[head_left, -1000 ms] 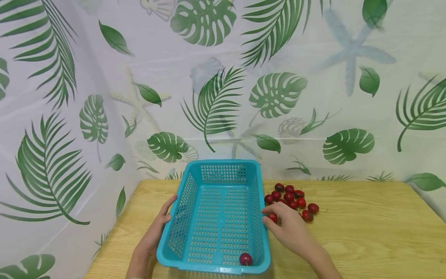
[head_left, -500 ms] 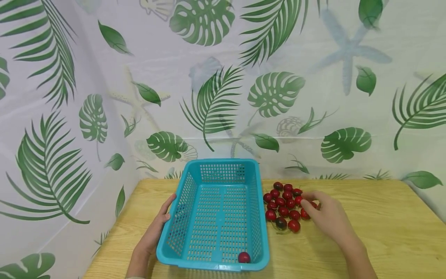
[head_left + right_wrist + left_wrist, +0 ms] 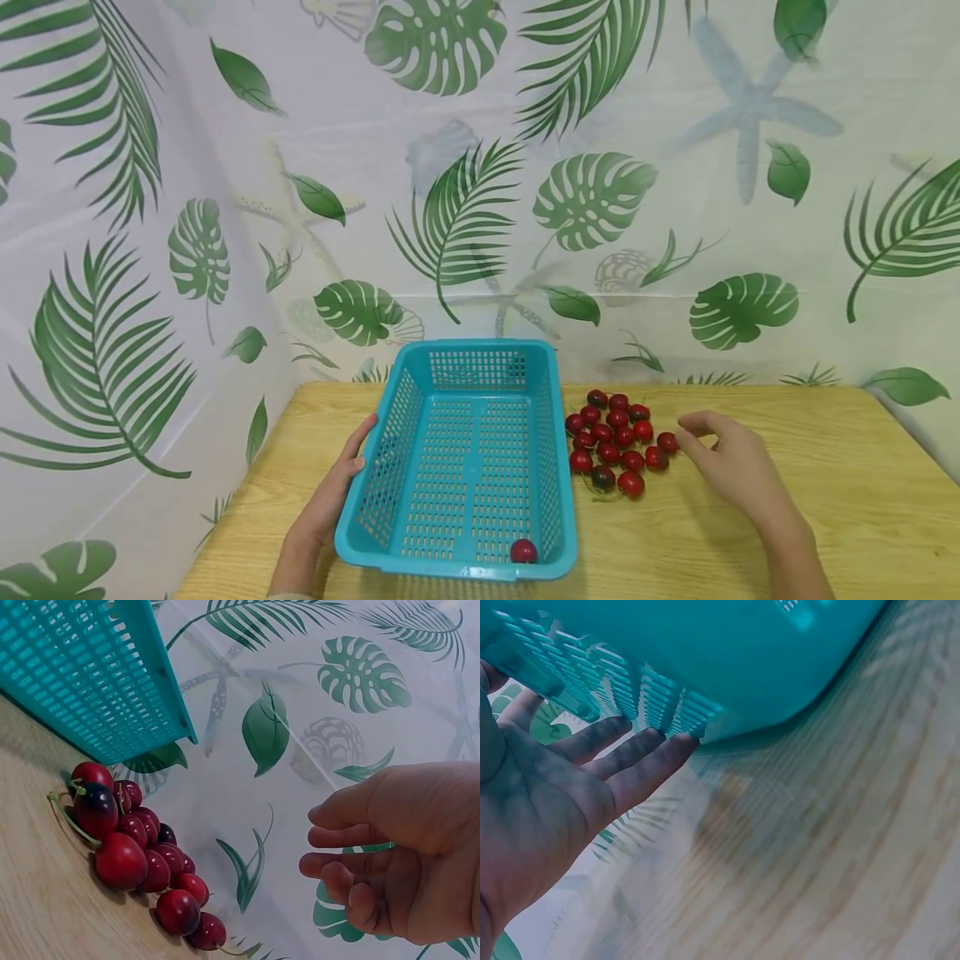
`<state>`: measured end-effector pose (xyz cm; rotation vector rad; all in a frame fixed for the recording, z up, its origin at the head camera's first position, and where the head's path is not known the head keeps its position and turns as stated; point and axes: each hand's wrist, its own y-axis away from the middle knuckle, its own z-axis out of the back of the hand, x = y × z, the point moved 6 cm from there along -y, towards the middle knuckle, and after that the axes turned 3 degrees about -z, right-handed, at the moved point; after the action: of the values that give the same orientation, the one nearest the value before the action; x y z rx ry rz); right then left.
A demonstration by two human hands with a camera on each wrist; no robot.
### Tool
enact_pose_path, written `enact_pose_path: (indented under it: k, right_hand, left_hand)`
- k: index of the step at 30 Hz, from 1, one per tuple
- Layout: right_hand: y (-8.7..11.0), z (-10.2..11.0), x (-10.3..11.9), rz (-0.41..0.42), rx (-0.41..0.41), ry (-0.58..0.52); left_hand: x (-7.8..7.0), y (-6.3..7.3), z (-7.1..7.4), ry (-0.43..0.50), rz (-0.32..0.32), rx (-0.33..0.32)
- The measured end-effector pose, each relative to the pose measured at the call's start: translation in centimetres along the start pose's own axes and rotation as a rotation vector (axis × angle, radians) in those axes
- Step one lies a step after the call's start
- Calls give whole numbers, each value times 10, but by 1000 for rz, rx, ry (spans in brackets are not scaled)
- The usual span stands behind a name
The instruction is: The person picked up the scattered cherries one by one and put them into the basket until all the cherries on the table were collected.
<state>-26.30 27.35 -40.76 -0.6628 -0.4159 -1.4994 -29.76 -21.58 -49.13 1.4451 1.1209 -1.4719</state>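
A turquoise perforated plastic basket (image 3: 472, 471) stands on the wooden table, with one dark red cherry (image 3: 523, 551) at its near right corner. My left hand (image 3: 333, 492) touches the basket's left side. In the left wrist view, nearly straight fingers (image 3: 649, 761) lie with their tips against the holed wall from outside. A pile of cherries (image 3: 615, 442), some with green stems, lies right of the basket. Just right of the pile is my right hand (image 3: 735, 467), apart from the cherries. The right wrist view shows its fingers (image 3: 341, 877) loosely bent, holding nothing.
The wooden table (image 3: 825, 483) extends to the right of the cherries. A white cloth (image 3: 660, 217) printed with leaves and starfish hangs behind the table and along its left side.
My right hand has moved from beside the basket's right rim, across the cherries, to the right of the pile. More of the pile now shows. My left hand and the basket stay almost in place.
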Motion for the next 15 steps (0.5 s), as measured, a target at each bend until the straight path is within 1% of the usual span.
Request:
enact_pose_path:
  k: [4,9,15]
  right_hand:
    - [-1,-2,-4,6,18,26]
    - [-2,-7,-8,24,62,54]
    - [-3,-14,-12,12,110,57]
  left_hand:
    - [-1,-1,0,2,3,-3]
    - [-1,0,0,-8,0,-17]
    - [0,0,1,-18,-10,-16]
